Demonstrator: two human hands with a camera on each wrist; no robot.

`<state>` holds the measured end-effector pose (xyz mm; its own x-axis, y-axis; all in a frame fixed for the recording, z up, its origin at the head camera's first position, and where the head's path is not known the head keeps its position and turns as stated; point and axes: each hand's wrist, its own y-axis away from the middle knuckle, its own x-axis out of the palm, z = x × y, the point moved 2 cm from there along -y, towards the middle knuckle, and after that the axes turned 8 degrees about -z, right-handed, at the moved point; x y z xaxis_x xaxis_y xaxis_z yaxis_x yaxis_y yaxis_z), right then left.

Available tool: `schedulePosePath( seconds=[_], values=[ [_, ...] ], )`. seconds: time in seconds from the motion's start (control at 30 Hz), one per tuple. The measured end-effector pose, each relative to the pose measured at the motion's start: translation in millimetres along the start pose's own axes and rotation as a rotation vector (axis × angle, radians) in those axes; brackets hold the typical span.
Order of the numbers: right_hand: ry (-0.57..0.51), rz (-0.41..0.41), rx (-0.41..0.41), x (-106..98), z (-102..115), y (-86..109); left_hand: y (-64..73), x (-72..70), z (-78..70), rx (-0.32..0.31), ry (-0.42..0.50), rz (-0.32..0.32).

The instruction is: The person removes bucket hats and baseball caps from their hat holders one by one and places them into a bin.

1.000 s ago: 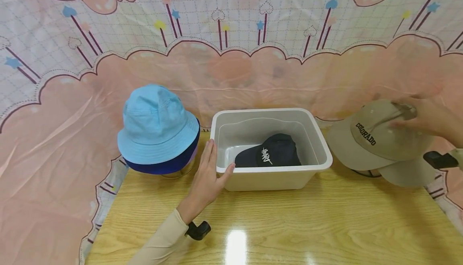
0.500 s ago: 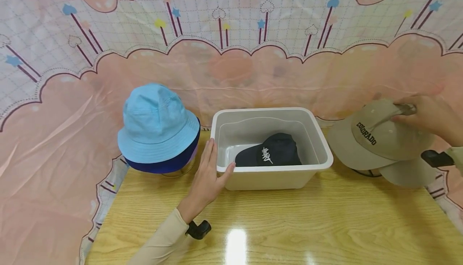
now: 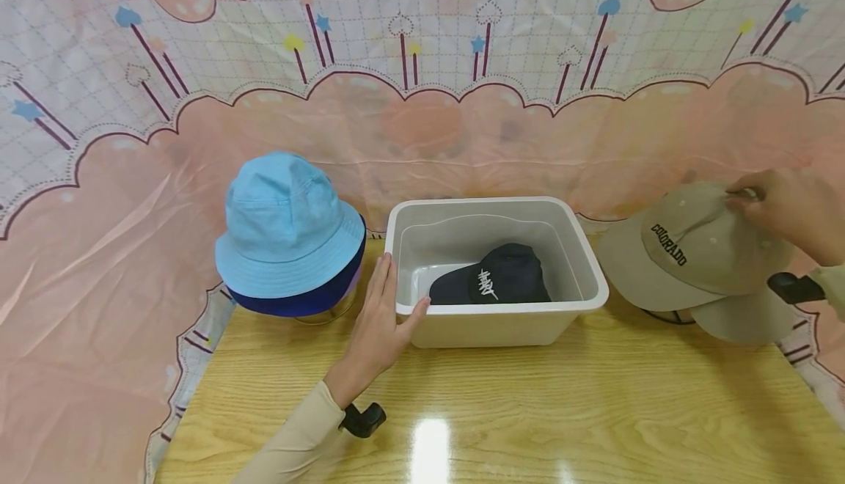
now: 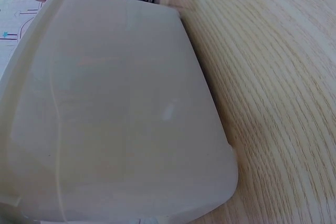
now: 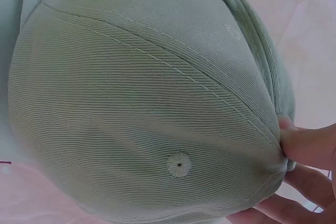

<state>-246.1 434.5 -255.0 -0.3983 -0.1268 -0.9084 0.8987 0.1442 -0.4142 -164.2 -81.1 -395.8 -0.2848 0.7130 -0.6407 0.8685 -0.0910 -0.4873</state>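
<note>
My right hand (image 3: 795,209) pinches the top of a khaki baseball cap (image 3: 693,246) lettered COLORADO, at the right in the head view. The right wrist view shows the thumb and fingers bunching the cloth of that cap (image 5: 136,103) at its crown. Beneath it, another khaki cap's brim (image 3: 749,317) sticks out. My left hand (image 3: 376,323) rests on the near left corner of a grey plastic bin (image 3: 488,328), its fingers straight along the rim. Inside the bin lies a black cap (image 3: 511,275) with white lettering. In the left wrist view the bin's side wall (image 4: 115,98) fills most of the frame.
A light blue bucket hat (image 3: 284,227) sits over a dark blue hat (image 3: 290,306) on a stand, left of the bin. The wooden table (image 3: 528,411) runs toward the front. Behind it hangs a pink and white patterned cloth (image 3: 462,132).
My right hand has risen slightly, its fingers gathered more tightly at the top of the cap. The left hand and the bin have stayed in place.
</note>
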Motion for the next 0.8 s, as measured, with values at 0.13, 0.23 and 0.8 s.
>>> schedulePosePath(
  seconds=[0.13,0.23,0.8],
  values=[
    [0.031,-0.024,-0.009,-0.3,-1.5,-1.1,-0.5,0.4,-0.9,0.003,0.006,0.002],
    [0.048,0.001,-0.016,-0.5,-3.2,-1.7,-1.0,1.5,-0.9,0.007,0.009,0.008],
    [0.008,0.123,-0.053,-5.9,-7.4,-5.4,-0.7,0.4,0.9,-0.01,0.013,0.011]
  ],
)
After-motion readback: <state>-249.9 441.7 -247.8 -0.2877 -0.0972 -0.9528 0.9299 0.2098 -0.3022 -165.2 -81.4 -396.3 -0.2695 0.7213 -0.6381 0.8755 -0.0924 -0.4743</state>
